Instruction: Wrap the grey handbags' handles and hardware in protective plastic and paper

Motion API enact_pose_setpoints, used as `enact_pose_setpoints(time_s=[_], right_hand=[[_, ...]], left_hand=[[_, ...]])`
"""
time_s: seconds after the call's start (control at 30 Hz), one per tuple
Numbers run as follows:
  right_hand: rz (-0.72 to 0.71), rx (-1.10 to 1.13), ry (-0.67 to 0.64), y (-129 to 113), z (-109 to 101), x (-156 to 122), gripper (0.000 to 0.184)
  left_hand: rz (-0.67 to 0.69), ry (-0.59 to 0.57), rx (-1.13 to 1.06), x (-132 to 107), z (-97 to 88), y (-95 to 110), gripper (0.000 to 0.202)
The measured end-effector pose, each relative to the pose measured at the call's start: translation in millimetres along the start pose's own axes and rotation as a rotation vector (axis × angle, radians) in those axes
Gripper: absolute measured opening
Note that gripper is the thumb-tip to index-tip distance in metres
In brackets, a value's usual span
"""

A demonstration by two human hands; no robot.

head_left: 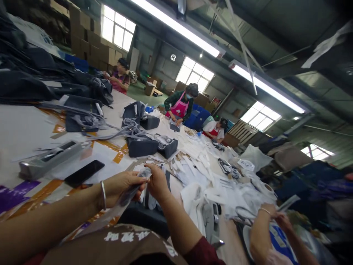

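Note:
In the head view, my left hand (pixel 124 186), with a bangle at the wrist, is closed on a grey, partly translucent strip (pixel 127 198) that looks like plastic film. My right hand (pixel 157 182) pinches the upper end of the same strip, close against the left fingertips. The strip trails down toward my brown apron (pixel 110 243). Below my hands lies a dark bag-like piece (pixel 146 218), partly hidden by my forearms. A black phone (pixel 85 173) rests to the left of my left hand.
Dark bags with grey straps (pixel 142 146) stand ahead. A grey metal tool (pixel 55 154) lies at left, near a pile of dark bags (pixel 24 84). White paper strips (pixel 193 162) cover the right. A co-worker's hands (pixel 271 213) work at lower right; several people sit or stand beyond.

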State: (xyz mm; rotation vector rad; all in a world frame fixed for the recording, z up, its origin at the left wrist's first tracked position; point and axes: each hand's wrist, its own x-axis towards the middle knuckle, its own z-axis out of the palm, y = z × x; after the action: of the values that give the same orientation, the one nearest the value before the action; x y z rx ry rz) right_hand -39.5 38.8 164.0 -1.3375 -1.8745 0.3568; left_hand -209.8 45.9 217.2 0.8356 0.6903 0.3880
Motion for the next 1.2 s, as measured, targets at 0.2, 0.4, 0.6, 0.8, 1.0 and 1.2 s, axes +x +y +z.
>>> enact_pose_setpoints(time_s=[0.2, 0.4, 0.6, 0.8, 1.0, 1.2], right_hand=[[-0.158, -0.223, -0.019, -8.5, 4.1, -12.8, 0.033], [-0.070, -0.088, 0.038, -4.4, -1.6, -8.2, 0.029], [0.181, -0.034, -0.057, 33.0, 19.9, -38.2, 0.028], [0.403, -0.296, -0.476, 63.2, 16.1, -87.2, 0.015], [0.329, -0.047, -0.176, 25.4, -22.6, -54.2, 0.078], [-0.051, 0.086, 0.237, -29.6, -34.7, 13.6, 0.053]], left_hand=[[-0.185, -0.026, -0.070, 1.3, -14.0, 4.6, 0.031], [-0.069, -0.097, -0.121, -2.0, -20.8, 18.9, 0.026], [0.149, -0.077, -0.275, -5.2, -28.3, 46.9, 0.020], [0.202, -0.063, -0.425, -5.0, -23.3, 54.7, 0.018], [0.260, -0.024, -0.324, -9.3, -0.6, 65.0, 0.021], [0.187, -0.070, -0.197, 3.7, 33.4, 38.7, 0.019]])
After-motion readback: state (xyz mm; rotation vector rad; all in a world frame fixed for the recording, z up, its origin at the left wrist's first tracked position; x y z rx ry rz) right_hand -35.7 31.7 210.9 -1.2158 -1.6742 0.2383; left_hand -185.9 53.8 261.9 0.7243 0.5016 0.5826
